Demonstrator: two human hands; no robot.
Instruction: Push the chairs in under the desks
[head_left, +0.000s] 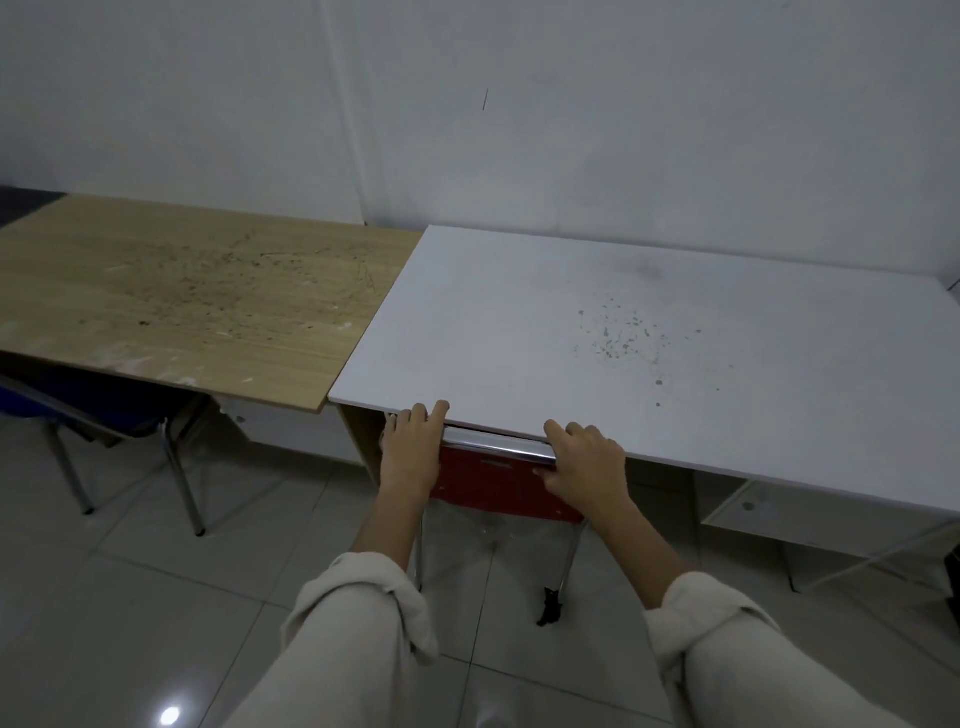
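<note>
- A pale wall (571, 130) fills the upper half of the view, with both desks standing against it.
- The floor (130, 613) is laid with light glossy tiles that catch a spot of light near the bottom left.
- The white worktop (623, 322) sits on the right, speckled with small dark marks toward its middle; its left edge touches the wooden one.
- The wooden worktop (182, 291) lies to the left, scuffed and scribbled with dark marks.
- The red chair (488, 480) stands at the near edge of the white worktop, its red back just below that edge and its chrome top rail (498, 447) tight against it; its thin metal legs reach down to the tiles, the seat hidden beneath the desk.
- A blue chair (98, 410) is tucked under the wooden worktop at far left, its metal legs showing.
- Two cream sleeves (363, 623), rolled up at the forearms, reach forward from the bottom of the view.
- The right hand (587, 462) clasps the right end of the rail, fingers curled over the top and thumb under it.
- The left hand (413, 447) grips the left end of the rail, fingers (434, 413) wrapped over it and touching the rim of the white worktop.
</note>
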